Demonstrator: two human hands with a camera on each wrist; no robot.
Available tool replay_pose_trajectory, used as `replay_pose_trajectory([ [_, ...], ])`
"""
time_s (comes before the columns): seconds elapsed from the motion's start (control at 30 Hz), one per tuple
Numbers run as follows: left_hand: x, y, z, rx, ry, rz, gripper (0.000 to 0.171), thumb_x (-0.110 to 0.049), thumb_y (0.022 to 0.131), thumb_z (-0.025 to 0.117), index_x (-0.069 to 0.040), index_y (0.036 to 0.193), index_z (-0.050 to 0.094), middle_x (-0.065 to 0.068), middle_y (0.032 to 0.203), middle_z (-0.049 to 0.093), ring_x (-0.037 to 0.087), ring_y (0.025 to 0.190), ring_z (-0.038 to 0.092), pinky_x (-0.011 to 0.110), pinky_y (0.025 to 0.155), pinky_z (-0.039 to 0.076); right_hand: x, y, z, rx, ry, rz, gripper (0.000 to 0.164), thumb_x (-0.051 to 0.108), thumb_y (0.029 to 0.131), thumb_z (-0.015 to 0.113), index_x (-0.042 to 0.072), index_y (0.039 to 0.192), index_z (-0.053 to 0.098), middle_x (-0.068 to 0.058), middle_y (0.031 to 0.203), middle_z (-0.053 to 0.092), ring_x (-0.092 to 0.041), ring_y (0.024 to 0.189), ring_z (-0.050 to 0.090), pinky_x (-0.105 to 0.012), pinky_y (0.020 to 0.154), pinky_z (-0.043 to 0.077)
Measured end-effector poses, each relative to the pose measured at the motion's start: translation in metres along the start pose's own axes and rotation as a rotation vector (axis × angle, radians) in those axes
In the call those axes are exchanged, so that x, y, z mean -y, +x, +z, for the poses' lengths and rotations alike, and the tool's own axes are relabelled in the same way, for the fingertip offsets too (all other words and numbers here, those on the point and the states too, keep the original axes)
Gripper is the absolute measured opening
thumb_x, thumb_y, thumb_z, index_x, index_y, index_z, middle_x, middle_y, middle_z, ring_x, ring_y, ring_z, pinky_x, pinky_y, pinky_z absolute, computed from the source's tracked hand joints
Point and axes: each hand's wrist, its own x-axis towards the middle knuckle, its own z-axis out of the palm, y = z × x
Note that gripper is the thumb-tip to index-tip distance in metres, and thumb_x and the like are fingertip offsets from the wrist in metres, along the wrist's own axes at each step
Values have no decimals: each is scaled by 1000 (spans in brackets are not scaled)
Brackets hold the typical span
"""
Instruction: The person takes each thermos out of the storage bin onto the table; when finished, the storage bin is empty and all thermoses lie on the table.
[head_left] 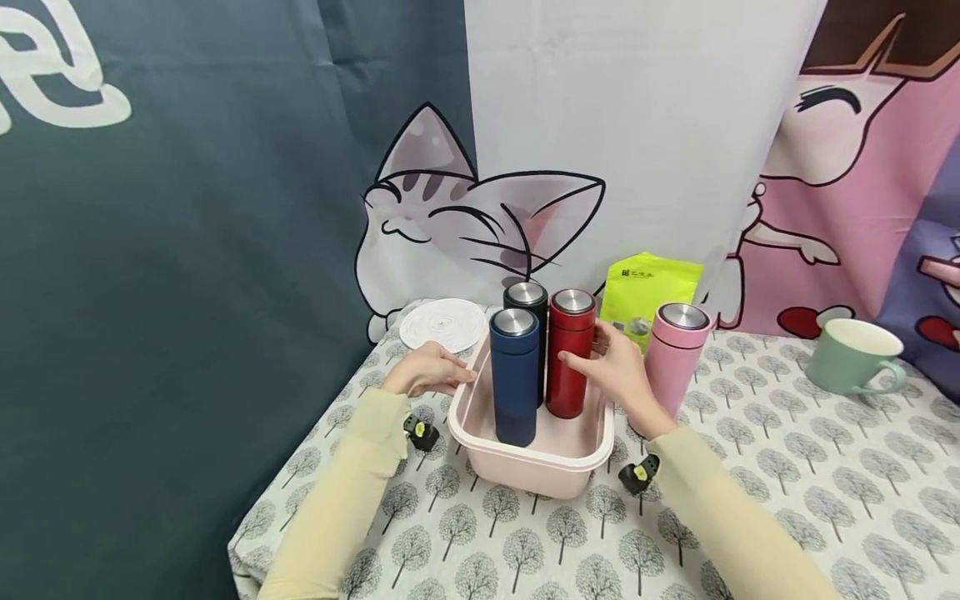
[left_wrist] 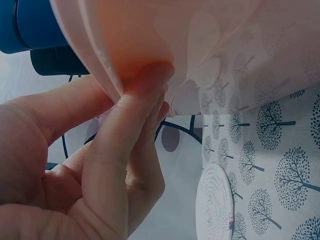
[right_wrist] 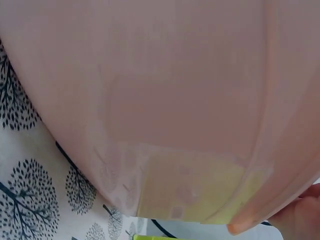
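Head view, left fingers [head_left: 453, 375] pinching pink basin rim [head_left: 525, 457], right fingers [head_left: 609, 339] gripping opposite rim, beside red bottle [head_left: 567, 388].

The head view is bright and evenly lit; both wrist views are dimmer, with glossy reflections low on the pink tub [right_wrist: 190, 100]

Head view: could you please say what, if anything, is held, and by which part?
The pink basin, by its rim: left hand one side, right hand opposite.
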Motion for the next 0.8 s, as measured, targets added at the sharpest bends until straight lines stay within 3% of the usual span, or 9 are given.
replay_pose_trajectory([
  [0.4, -1, 1, -2, 3, -9, -12, 39, -4, 89, 69, 13, 123, 59, 24, 110, 70, 22, 85, 73, 31, 82, 63, 11, -12, 0, -141, -38, -105, 64, 23, 75, 84, 6, 130, 56, -15, 112, 70, -31, 101, 67, -49, 85, 58],
  [0.8, -4, 3, -2, 24, -42, -21, 36, -2, 90, 67, 13, 122, 59, 27, 112, 68, 19, 78, 72, 31, 81, 63, 33, -14, -21, -139, -18, -158, 63, 20, 75, 83, 6, 130, 56, -12, 117, 67, -30, 106, 67, -47, 90, 59],
])
